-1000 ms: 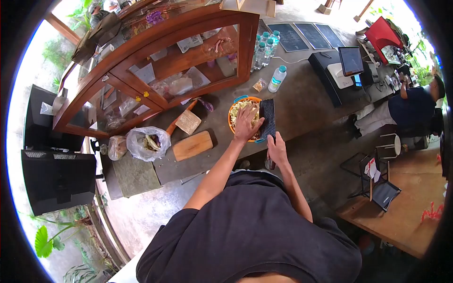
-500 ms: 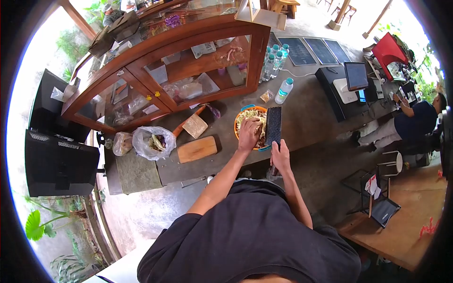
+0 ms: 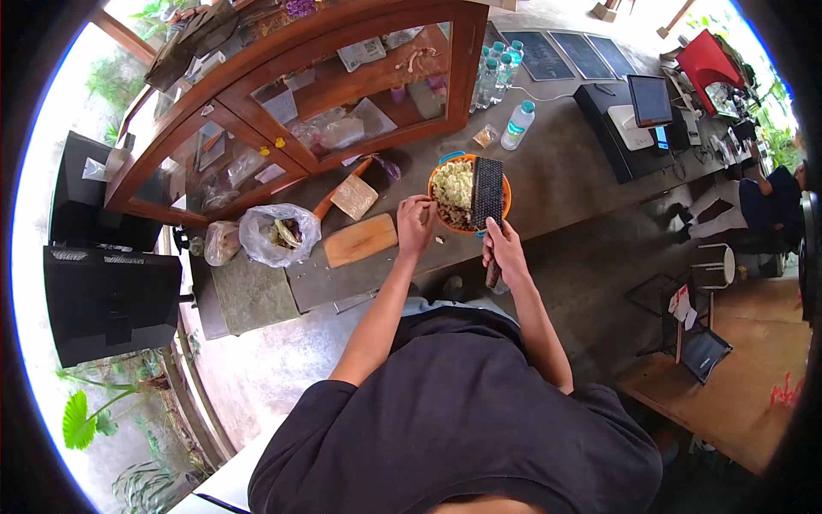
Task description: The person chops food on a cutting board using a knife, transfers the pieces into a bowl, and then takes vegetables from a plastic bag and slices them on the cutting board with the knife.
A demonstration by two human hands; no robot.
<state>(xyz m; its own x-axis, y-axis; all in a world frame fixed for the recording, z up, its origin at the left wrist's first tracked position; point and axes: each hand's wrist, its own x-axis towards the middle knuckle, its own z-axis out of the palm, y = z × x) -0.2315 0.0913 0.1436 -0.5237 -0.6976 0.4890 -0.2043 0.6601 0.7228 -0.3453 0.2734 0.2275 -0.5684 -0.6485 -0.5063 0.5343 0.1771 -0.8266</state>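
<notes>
In the head view, an orange bowl [image 3: 509, 202] with blue handles stands on the counter. Pale chopped pieces [image 3: 452, 182] fill its upper left, with darker brown bits [image 3: 454, 214] below. My right hand [image 3: 505, 250] grips the brown handle of a cleaver [image 3: 488, 194], whose dark, dimpled blade lies over the right half of the bowl. At the bowl's left rim is my left hand [image 3: 415, 226], its fingers curled and pressed together; whether anything is between them I cannot make out. A small pale scrap [image 3: 440, 240] lies on the counter below the bowl.
Left of the bowl are a wooden board [image 3: 360, 241], a brown block [image 3: 354, 198] and a plastic bag of scraps [image 3: 278, 236]. Behind stand a glass-fronted cabinet [image 3: 342, 158] and a water bottle [image 3: 518, 126]. A small packet [image 3: 485, 136] lies nearby. Another person [image 3: 775, 199] is at the right.
My left hand has left the bowl's contents and moved left to its rim. The cleaver has shifted slightly left and down, further over the bowl.
</notes>
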